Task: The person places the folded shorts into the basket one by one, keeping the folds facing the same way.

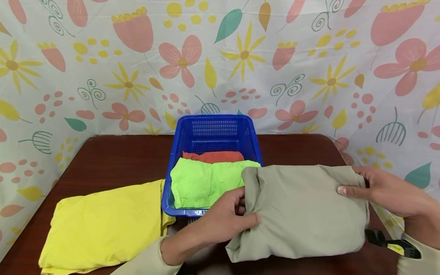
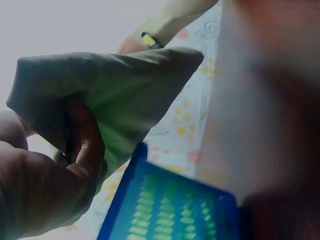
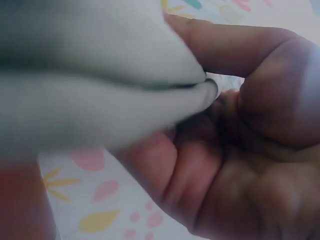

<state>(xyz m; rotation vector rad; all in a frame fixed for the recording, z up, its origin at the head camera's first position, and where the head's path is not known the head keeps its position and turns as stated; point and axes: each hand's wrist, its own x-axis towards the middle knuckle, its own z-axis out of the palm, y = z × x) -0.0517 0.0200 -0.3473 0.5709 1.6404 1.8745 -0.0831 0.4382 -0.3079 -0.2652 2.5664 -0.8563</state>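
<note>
A folded grey-beige cloth (image 1: 302, 214) is held up between both hands, to the right of the blue basket and overlapping its front right corner in the head view. My left hand (image 1: 223, 219) pinches its left edge, thumb on the near face and fingers behind. At the far edge, my right hand (image 1: 388, 191) grips the cloth with the thumb on top and the other fingers underneath; the right wrist view shows the folded layers (image 3: 100, 100) between thumb and fingers. Inside the blue basket (image 1: 213, 121) lie a bright green cloth (image 1: 203, 183) and, behind it, a red cloth (image 1: 216, 156).
A folded yellow cloth (image 1: 106, 225) lies on the dark brown table (image 1: 127, 160) left of the basket, its right end reaching the basket's side. Behind the table hangs a floral curtain (image 1: 227, 76). A black strap device (image 1: 395, 244) sits on the right wrist.
</note>
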